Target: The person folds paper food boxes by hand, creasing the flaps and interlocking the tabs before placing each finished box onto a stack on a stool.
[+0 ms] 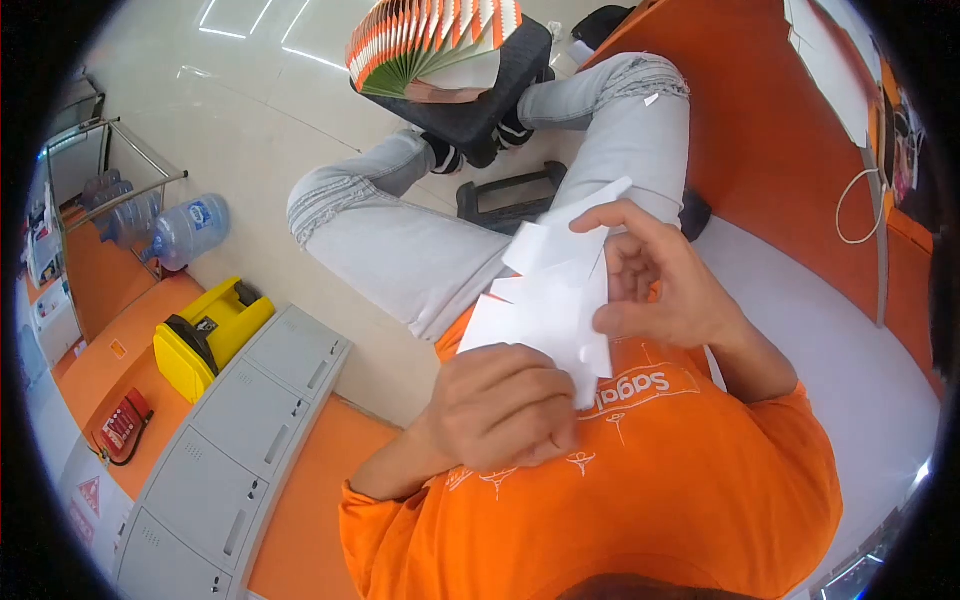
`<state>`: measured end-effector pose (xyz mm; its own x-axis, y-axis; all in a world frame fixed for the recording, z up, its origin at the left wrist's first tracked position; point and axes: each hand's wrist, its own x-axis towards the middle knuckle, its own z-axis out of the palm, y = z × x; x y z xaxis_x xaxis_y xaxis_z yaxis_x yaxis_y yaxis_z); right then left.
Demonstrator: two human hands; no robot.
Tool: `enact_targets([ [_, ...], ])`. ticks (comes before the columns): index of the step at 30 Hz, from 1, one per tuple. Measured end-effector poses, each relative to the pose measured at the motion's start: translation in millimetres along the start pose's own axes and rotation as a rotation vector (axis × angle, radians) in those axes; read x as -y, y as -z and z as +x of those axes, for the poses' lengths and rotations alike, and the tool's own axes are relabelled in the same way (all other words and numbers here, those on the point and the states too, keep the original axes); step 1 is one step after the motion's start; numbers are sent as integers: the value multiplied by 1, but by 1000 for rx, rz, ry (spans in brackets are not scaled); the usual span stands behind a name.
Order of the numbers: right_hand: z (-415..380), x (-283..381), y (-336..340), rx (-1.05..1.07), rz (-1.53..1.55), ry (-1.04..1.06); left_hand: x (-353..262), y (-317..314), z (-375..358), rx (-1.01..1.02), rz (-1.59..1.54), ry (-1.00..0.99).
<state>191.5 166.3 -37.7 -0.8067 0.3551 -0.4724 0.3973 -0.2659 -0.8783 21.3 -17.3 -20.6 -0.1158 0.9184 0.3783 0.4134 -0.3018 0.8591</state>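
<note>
White die-cut card [545,300] at centre of frame, over lap. Left hand [500,405] curled shut on card's lower end; right hand [665,275] at right edge, thumb and forefinger spread, can't tell if pinching. Judgement: support card close to slits, bend one line at a time, light even pressure, spare narrow tabs. Fanned card stack [430,50] on dark stool [522,60], top of frame.

The letters "Sagal" [643,385] stand on the orange shirt [660,480].
</note>
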Motion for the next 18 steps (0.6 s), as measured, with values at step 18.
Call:
enact_targets([
  [18, 8, 0, -9, 119, -472, 745, -5, 27, 26, -40, -336, 962],
])
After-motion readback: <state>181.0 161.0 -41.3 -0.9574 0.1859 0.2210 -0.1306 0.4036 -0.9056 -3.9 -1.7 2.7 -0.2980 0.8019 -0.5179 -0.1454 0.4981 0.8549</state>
